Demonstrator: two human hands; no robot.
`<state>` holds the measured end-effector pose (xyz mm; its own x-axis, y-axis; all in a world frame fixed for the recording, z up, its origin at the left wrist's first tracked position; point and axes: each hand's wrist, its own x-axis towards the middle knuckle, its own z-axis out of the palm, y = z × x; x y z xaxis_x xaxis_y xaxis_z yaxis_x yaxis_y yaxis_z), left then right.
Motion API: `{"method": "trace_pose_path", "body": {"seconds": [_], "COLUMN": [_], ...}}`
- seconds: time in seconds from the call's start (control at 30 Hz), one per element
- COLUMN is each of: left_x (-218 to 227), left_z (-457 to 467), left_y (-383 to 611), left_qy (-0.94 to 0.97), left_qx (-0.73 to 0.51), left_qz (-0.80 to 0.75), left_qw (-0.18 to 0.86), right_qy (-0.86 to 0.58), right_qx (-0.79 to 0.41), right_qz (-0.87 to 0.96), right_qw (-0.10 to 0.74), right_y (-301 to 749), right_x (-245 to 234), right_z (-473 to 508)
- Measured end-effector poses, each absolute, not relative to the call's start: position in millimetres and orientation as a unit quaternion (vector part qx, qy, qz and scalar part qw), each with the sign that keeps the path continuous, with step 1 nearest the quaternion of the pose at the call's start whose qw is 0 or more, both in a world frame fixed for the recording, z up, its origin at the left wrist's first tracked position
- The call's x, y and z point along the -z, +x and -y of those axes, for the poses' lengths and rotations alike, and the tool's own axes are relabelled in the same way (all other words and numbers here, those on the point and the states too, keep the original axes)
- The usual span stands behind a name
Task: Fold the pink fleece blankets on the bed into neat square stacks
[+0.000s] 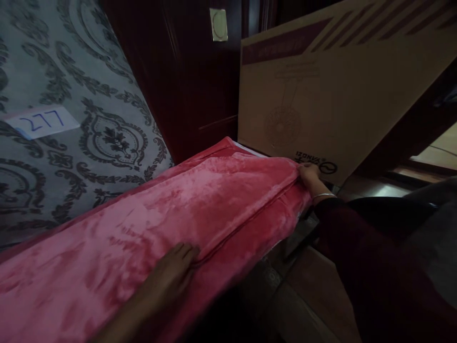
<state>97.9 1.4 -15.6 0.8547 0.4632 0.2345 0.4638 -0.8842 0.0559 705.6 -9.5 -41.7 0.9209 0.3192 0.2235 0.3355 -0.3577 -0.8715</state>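
Observation:
A pink plush blanket (171,214) lies folded over a long raised surface, running from the lower left to the middle right. My left hand (174,271) rests flat on it near the front edge, fingers stretched along a seam. My right hand (310,177), with a thin metal bangle at the wrist and a dark sleeve, grips the blanket's far corner beside a cardboard box.
A large tan cardboard box (339,90) with a fan drawing leans behind the blanket's far end. A grey patterned mattress (71,119) with a label reading 277 stands at the left. Dark wooden furniture (193,85) fills the back. Floor tiles (310,295) show at the lower right.

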Motion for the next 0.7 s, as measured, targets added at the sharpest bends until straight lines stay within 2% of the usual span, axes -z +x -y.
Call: {"method": "trace_pose_path", "body": {"seconds": [0.1,0.27,0.4,0.53,0.63,0.7], "left_x": [-28.9,-54.5,-36.9,3.1,27.7,34.9], "left_z": [-16.0,-69.8,-97.5,-97.6,-94.5,-94.3], "left_y": [126.4,170.3,201.7,217.6,216.8,214.1], "left_qy": [-0.961,-0.949,-0.954,-0.952,-0.950,-0.951], "left_qx": [0.116,0.154,0.109,0.068,0.099,0.114], "left_qz": [0.232,0.270,0.278,0.299,0.288,0.278], "left_qw": [-0.091,-0.051,-0.022,0.026,0.061,0.070], "right_qy": [-0.826,-0.822,-0.859,-0.890,-0.890,-0.867], "right_qx": [0.015,0.025,0.015,0.039,0.105,0.087], "right_qz": [0.162,0.167,0.171,0.183,0.295,0.383], "right_qw": [0.540,0.544,0.482,0.417,0.331,0.305], "right_y": [693.8,673.0,672.3,675.4,669.9,661.6], "right_x": [44.9,51.5,45.1,28.2,4.1,-15.0], "right_z": [2.6,2.4,6.4,5.1,-17.5,-48.2]}}
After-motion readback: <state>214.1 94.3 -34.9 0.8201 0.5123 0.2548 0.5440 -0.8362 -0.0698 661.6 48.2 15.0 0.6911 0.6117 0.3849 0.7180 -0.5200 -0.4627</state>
